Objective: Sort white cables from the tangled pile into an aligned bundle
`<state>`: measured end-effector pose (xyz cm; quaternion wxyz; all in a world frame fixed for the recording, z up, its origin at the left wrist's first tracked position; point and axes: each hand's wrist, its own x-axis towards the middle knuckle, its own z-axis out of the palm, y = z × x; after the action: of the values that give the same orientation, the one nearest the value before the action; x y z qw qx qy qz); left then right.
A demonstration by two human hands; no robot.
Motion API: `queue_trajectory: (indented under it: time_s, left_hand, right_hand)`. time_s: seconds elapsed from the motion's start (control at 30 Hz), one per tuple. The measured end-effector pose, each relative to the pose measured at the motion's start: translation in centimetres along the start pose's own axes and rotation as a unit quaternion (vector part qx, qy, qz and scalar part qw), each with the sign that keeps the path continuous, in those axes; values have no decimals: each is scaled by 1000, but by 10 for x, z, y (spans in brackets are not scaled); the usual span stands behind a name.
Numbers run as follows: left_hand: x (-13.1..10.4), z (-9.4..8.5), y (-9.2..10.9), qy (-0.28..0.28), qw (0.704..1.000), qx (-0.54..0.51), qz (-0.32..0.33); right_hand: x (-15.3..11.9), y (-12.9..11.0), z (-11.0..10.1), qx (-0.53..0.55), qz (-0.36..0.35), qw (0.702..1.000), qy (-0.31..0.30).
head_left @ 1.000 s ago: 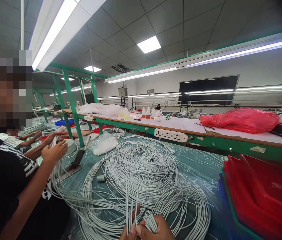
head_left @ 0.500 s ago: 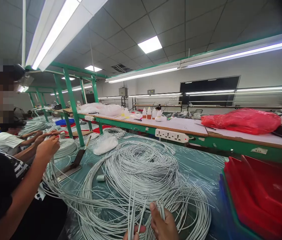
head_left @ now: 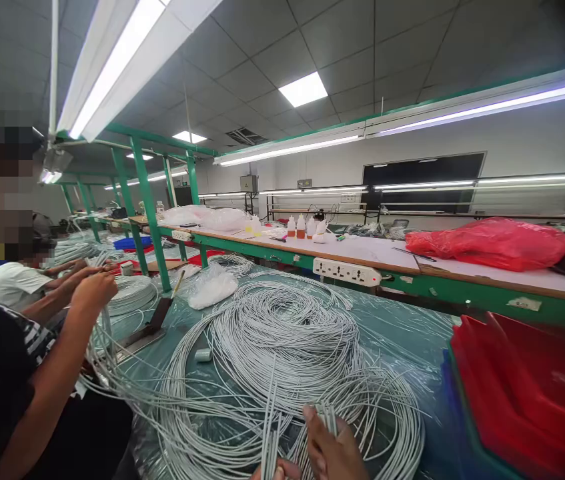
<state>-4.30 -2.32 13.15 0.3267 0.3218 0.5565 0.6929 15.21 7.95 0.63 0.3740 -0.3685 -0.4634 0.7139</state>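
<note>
A large coil of thin grey-white cables (head_left: 287, 333) lies on the plastic-covered green table, with looser loops around it. At the bottom edge, my left hand (head_left: 282, 470) is closed round several cables whose ends point upward; only its fingertips show. Just to the right, my right hand (head_left: 335, 447) is closed on a small bundle of cables, thumb up, in front of the smaller loops (head_left: 387, 413). My two hands are close together but apart.
On the left, a person's hands (head_left: 95, 287) hold cables that run to the coil. Stacked red trays (head_left: 517, 387) stand at the right. A cutter with a long handle (head_left: 159, 313) and a small grey cylinder (head_left: 203, 355) lie left of the coil. Behind is a bench with a power strip (head_left: 346, 271).
The cables in my left hand have shifted slightly right, with their ends closer together. My right hand has moved slightly right, still holding its bundle. The view has shifted a little.
</note>
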Motion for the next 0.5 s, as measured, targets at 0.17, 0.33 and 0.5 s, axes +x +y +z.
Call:
queue_trajectory:
  time_s: [0.17, 0.33, 0.5]
  left_hand:
    - [76, -68, 93, 25, 999, 2, 45]
    - [84, -73, 91, 17, 999, 14, 37]
    - [15, -6, -5, -20, 999, 27, -5]
  right_hand:
    - [-5, 10, 15, 49, 27, 998, 37]
    - [-2, 9, 9, 49, 35, 996, 65]
    - [4, 6, -4, 26, -20, 998, 53]
